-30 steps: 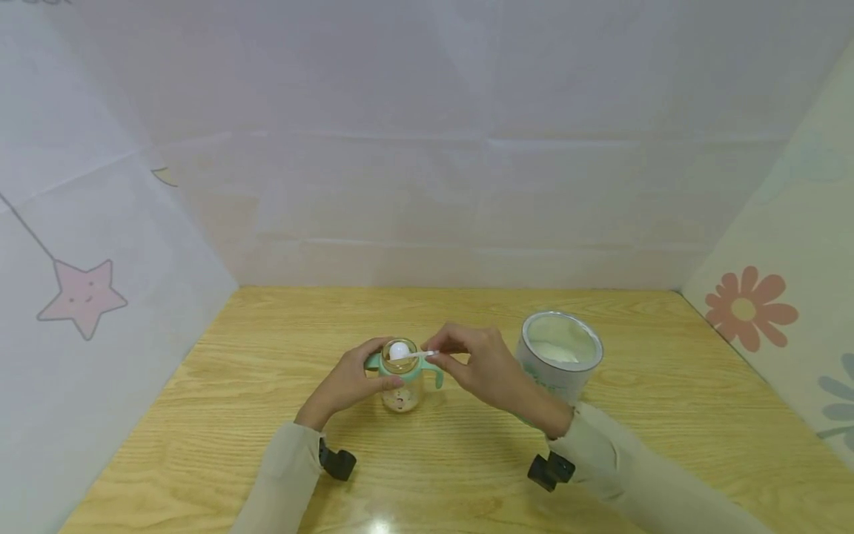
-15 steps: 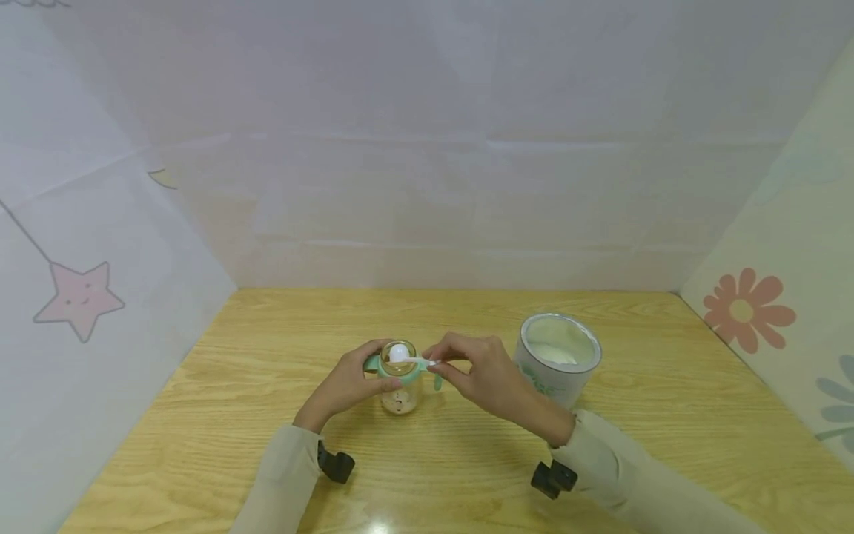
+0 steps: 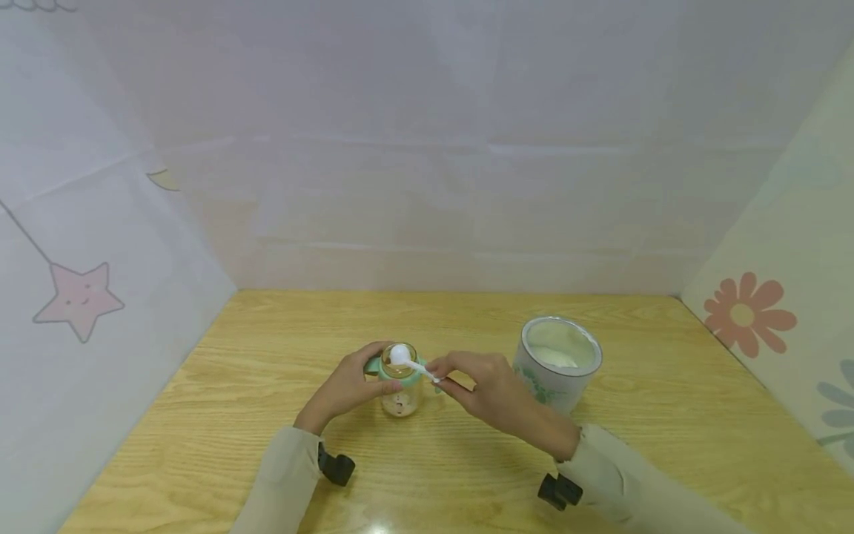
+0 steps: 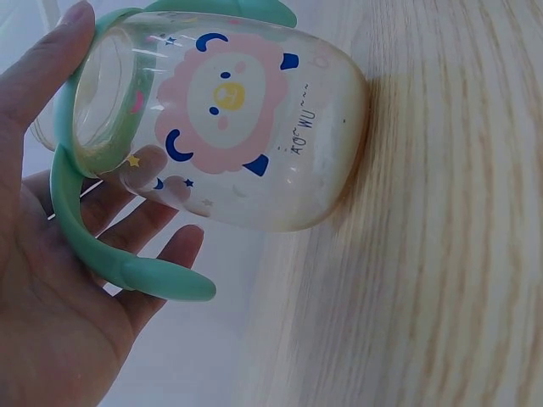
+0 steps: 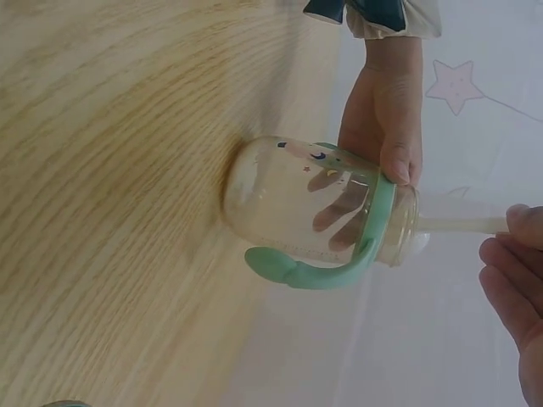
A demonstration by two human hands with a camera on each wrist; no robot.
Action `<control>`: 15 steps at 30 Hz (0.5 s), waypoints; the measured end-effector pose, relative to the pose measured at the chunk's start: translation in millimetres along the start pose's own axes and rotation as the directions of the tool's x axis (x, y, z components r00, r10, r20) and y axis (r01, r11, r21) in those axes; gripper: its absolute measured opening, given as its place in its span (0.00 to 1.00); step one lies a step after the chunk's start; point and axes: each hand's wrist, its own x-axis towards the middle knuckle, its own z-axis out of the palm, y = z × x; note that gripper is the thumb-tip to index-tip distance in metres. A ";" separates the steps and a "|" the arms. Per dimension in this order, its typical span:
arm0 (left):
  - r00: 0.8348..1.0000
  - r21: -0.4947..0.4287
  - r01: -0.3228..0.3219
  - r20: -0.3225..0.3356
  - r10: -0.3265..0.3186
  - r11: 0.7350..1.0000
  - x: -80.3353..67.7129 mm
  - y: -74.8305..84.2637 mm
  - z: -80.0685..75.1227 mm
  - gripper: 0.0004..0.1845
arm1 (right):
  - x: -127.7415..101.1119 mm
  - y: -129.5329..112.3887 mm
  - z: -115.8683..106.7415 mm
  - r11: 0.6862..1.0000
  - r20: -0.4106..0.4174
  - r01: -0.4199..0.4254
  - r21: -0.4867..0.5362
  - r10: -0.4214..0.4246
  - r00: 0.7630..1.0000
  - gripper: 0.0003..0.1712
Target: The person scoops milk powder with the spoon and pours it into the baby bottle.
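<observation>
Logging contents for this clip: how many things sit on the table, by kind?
Clear glass baby bottle with mint-green handles: 1
White plastic scoop: 1
Open round powder tin: 1
Total: 3

Overhead head view, close wrist views

You have one clear bottle with two green handles on it, one white scoop and one round can, all on one wooden worktop. You have two hands: one left hand and one right hand, and each arm wears one black wrist camera. On the walls you can count one pink star and one red flower.
</observation>
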 end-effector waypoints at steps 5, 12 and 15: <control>1.000 0.017 -0.006 -0.004 0.006 1.000 -0.2 0.2 0.2 0.37 | -3.3 0.1 1.4 0.999 -0.009 0.032 -0.022 -0.032 0.999 0.14; 1.000 0.019 -0.004 -0.001 0.004 1.000 -0.2 1.9 0.5 0.38 | -4.5 0.5 2.4 0.999 -0.010 0.040 -0.025 -0.040 0.999 0.14; 1.000 0.018 -0.010 0.000 0.010 1.000 0.2 1.7 0.0 0.38 | -4.7 0.7 2.2 0.999 -0.009 0.042 -0.029 -0.042 0.999 0.14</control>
